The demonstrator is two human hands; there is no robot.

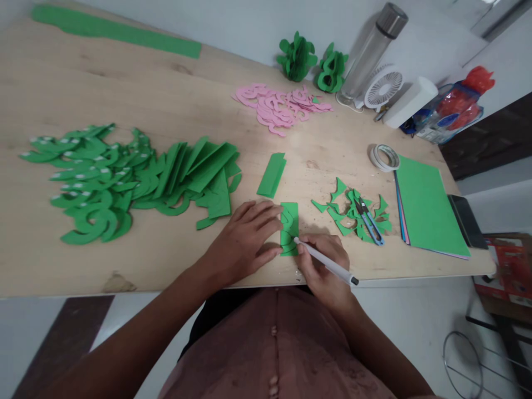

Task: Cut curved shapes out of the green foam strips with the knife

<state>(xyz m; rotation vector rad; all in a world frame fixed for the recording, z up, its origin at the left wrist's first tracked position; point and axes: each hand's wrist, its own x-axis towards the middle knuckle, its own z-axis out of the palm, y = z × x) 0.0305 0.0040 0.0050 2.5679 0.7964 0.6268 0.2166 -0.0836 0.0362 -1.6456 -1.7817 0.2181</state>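
- The tabletop (29,238) is of pale wood, with visible grain and some darker knots.
- Near its front edge lies a small rectangular green piece (292,213), flat and matte, with curved lines drawn on it in dark colour. It is between the two hands.
- The left hand (255,235) is palm down, its fingers stretched and slightly spread; the fingertips touch the left side of this piece.
- The right hand (326,257) pinches a slim white pen (326,260) between thumb and fingers. The pen is tilted, and its one end is at the right side of the drawn piece; I cannot tell if it touches the surface.
- Just behind the drawn piece lies a folded green strip (272,176), narrow and with straight edges.
- At the left is a thick heap of curved green cut-outs (93,191), many with small white patches; beside it, folded green pieces (199,169) stand like a fan.
- Farther back, thin pink cut-outs (276,105) overlap in a wavy pile.
- To the right of the right hand, snips (368,219) with blue handles rest on pointed green scraps (341,213).
- Next come smooth coloured sheets (432,205), green on top, and ring-shaped tape rolls (384,157).
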